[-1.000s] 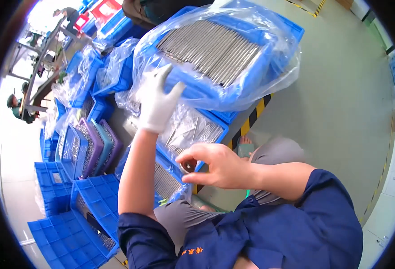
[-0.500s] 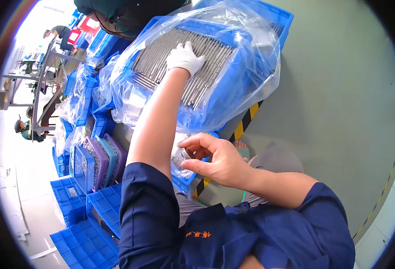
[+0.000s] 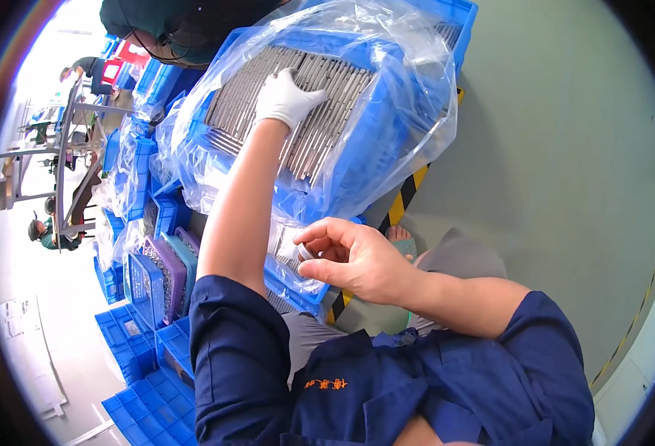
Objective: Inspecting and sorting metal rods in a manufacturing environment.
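My left hand (image 3: 286,102), in a white glove, lies over close rows of slender grey metal rods (image 3: 327,111), its thumb stretched away from the bent fingers. Nothing shows in its grip. The rods fill a blue crate (image 3: 368,160) lined with clear plastic film (image 3: 435,111). Nearer my body, my bare right hand (image 3: 365,260) pinches a small round metal piece (image 3: 306,253) between thumb and fingers. Below that hand stands a lower blue crate (image 3: 309,299) with clear film and grey metal parts, partly covered by my arms.
Blue, purple and teal baskets (image 3: 165,275) of small parts stand at left, beside stacked blue crates (image 3: 156,405). A person in dark clothes (image 3: 194,30) is close by at the top. Black-and-yellow floor tape (image 3: 404,197) runs beside the crates. Farther left, people sit near metal frames (image 3: 63,163).
My left hand has drawn its fingers in from a flatter spread and shifted slightly left in the picture. The right hand keeps its pinch. The whole view has turned a little.
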A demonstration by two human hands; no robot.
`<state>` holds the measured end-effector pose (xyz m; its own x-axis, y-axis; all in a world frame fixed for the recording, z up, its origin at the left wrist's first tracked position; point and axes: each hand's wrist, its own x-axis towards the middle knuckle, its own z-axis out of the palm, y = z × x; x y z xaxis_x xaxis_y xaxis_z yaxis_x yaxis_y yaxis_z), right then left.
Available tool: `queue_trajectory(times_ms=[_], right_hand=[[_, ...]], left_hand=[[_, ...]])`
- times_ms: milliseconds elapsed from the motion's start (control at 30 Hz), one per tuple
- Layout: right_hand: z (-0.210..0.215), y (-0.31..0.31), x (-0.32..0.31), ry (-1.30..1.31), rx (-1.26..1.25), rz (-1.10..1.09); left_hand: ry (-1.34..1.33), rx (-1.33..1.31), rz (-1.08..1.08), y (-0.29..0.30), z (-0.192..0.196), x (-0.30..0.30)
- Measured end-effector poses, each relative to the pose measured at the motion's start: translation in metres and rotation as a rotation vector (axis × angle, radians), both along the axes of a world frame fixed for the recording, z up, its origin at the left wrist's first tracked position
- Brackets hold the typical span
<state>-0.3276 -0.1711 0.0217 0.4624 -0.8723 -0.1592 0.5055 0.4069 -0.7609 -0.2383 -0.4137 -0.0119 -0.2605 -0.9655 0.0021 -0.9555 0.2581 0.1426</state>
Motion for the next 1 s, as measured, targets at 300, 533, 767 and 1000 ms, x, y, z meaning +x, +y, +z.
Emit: queue_trajectory(times_ms=[300,533,767,1000], right_hand=[[0.0,0.001,-0.002,0.021,-0.048,-0.007],[-0.005,0.0,-0.004,0.014,-0.046,-0.011],[-0.001,0.0,-0.005,0.042,-0.055,0.011],[-0.007,0.001,0.001,0.029,-0.064,-0.02]], left_hand=[[-0.156,0.059,0.046,0.012,0.003,-0.008],[-0.214,0.034,0.045,0.014,-0.001,-0.014],[-0.242,0.017,0.05,0.017,-0.001,-0.017],[-0.067,-0.028,0.026,0.01,-0.002,0.005]])
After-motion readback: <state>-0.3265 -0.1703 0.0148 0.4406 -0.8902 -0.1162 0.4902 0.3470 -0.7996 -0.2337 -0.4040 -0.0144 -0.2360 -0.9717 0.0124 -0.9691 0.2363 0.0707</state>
